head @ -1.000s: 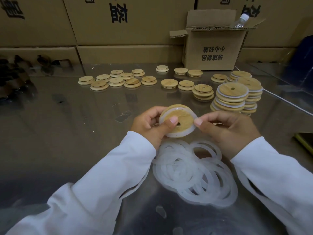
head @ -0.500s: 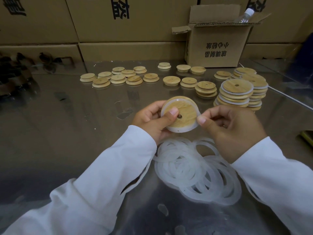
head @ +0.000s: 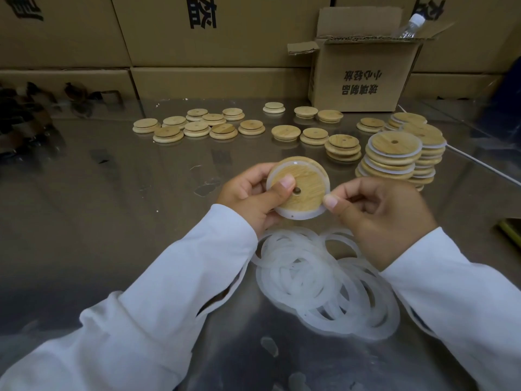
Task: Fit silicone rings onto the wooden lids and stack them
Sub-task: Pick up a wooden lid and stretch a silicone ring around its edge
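- The ring-fitting step is judged to be in hand: a wooden lid [head: 310, 180] is held up above the middle of the desk [head: 112, 221], over the pile of loose rings [head: 324, 286]. A silicone ring [head: 296, 215] shows around its rim.
- The lid is gripped by the left hand [head: 248, 193], thumb pressed on its face beside the centre hole and fingers curled behind. The ring's right edge is pinched by the right hand [head: 380, 213], its other fingers curled.
- Whether the ring is seated all round cannot be told; a last pressing-in is probably called for, then a carry to the finished stack [head: 392, 162] near the desk's right edge.
- Bare lids [head: 197, 127] are laid along the far edge.
- Open room is offered by the desk's left half. The way to the stack looks short and unobstructed, though the tall stack could be toppled by a careless placement.
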Demonstrator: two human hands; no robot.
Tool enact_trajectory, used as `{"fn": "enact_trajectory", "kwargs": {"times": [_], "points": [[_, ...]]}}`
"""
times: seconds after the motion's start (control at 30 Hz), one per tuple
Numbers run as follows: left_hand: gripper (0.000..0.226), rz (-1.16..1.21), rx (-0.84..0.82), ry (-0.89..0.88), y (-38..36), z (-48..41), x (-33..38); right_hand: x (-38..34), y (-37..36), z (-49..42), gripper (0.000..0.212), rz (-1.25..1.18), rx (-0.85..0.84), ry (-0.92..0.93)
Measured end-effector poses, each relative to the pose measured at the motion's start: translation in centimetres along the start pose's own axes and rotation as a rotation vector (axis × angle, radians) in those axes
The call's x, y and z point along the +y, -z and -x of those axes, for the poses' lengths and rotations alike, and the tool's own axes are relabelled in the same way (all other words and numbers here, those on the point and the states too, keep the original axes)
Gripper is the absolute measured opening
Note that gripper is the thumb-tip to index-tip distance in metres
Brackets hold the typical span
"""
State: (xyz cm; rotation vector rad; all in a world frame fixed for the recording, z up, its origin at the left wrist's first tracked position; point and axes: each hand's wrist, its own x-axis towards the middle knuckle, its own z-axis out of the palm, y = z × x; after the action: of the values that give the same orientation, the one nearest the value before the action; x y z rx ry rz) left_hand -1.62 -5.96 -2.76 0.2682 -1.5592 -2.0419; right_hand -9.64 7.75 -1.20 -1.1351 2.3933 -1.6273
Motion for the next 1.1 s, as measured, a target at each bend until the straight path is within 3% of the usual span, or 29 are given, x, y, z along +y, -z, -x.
{"fn": "enact_trajectory", "kwargs": {"times": [0.2, 0.33, 0.6, 0.73, 0.83, 1.1], "points": [[0.012, 0.040, 0.026, 0.027, -0.4, 0.4, -0.1, 0.3, 0.2, -0.2, 0.012, -0.256, -0.004, -0.067], [0.010, 0.054, 0.092, 0.056, -0.7, 0.4, -0.1, 0.5, -0.5, -0.1, 0.006, -0.296, -0.008, -0.124], [0.012, -0.014, 0.130, 0.041, -0.9, 0.6, 0.0, 0.9, -1.1, 0.2, 0.009, -0.114, 0.021, -0.118], [0.014, -0.394, 0.107, -0.037, -0.8, 0.8, -0.3, 1.3, -0.8, 0.2, 0.011, 0.073, 0.030, -0.057], [0.015, -0.503, 0.072, -0.042, -0.8, 1.0, -0.3, 1.2, -0.8, 0.4, 0.014, 0.192, 0.045, 0.012], [0.013, -0.483, 0.063, -0.093, -0.8, 0.9, 0.2, 0.9, -0.2, 0.0, 0.024, 0.276, 0.044, 0.077]]}}
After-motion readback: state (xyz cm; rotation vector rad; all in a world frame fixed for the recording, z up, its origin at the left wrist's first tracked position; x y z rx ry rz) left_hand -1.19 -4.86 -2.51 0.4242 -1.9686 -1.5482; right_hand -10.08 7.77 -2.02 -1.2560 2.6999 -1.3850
